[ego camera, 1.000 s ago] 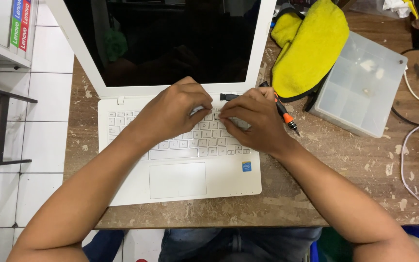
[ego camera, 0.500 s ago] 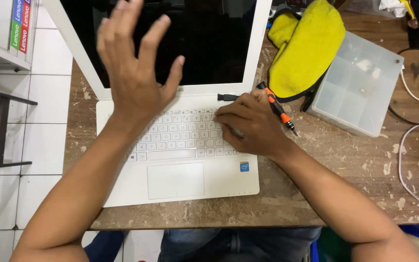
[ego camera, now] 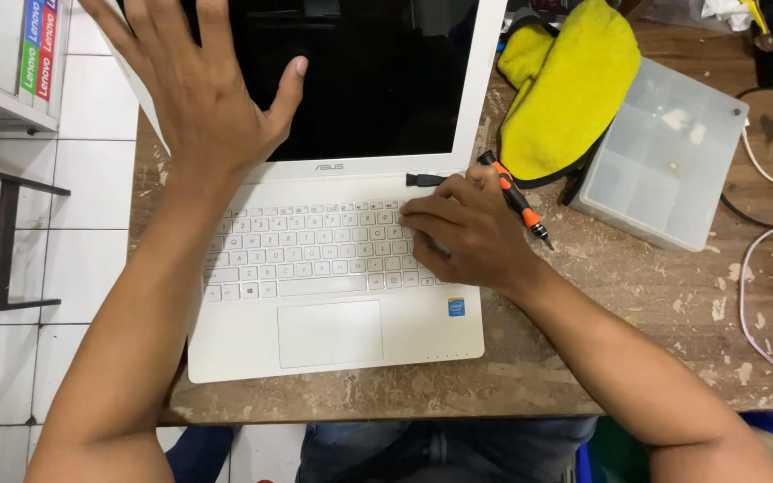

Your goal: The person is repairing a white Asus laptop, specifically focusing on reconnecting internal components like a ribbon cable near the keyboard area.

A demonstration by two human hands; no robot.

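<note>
Resting on one white laptop, right hand curls its fingers; left hand spreads.

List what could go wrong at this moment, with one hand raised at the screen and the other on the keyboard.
The right hand rests on the white laptop's keyboard while gripping an orange-and-black screwdriver; its tip could scratch the casing or catch a keycap. The left hand is spread open in front of the dark screen; a push there might tip the lid back or smudge the panel.
</note>
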